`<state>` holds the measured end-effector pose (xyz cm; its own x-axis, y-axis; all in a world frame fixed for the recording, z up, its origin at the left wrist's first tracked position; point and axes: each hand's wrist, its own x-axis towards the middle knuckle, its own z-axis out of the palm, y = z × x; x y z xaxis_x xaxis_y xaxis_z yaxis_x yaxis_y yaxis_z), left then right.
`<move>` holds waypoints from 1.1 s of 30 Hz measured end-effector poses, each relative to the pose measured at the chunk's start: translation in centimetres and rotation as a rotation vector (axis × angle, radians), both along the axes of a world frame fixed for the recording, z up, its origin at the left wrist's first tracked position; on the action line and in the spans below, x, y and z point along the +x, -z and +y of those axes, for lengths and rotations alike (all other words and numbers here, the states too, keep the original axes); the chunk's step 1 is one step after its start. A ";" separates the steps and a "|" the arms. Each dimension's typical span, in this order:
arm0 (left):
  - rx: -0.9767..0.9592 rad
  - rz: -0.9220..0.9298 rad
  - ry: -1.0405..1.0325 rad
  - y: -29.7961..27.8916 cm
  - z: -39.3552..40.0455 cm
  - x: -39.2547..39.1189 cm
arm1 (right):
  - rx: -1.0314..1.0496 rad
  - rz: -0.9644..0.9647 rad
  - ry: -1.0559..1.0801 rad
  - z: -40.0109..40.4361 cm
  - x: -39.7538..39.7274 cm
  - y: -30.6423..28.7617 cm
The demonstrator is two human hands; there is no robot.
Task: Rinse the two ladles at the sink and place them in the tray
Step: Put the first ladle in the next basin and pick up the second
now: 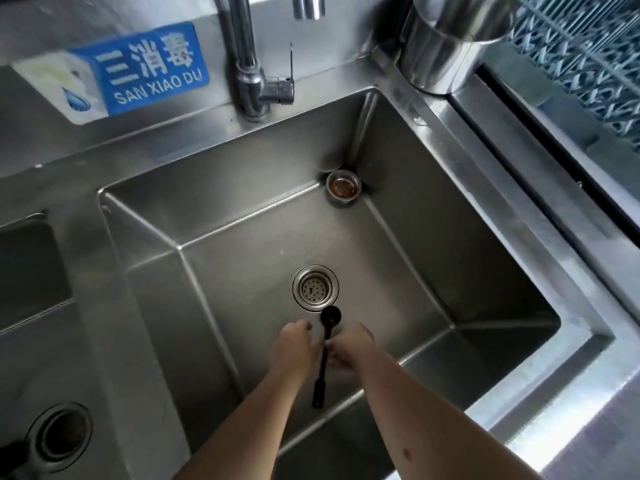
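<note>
A small black ladle [325,355] hangs low inside the steel sink [450,258], its bowl pointing toward the drain [315,288] and its handle toward me. My left hand [292,344] and my right hand [346,351] close in on the handle's middle from either side; fingers of both touch it. Only this one ladle shows. The tap [247,64] stands at the back of the sink, and no water is seen running. A blue grid tray [588,64] lies at the far right.
A small steel cup [343,187] with brown residue sits in the sink's back corner. A large steel pot [450,43] stands on the counter right of the tap. A second basin [31,271] lies to the left, with a blue sign [145,69] on the backsplash.
</note>
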<state>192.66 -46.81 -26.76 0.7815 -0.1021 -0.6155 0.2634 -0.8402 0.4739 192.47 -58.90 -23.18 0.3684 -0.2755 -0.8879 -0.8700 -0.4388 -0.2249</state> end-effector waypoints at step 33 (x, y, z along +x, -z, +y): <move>0.081 -0.013 -0.505 -11.1 44.7 -17.4 | 0.119 -0.366 -1.249 46.6 -8.4 -6.8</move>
<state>175.28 -2.12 -15.66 0.7284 0.3380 -0.5960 0.6410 -0.6435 0.4184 184.07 -12.25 -16.41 0.5404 0.4988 -0.6776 0.2270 -0.8619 -0.4534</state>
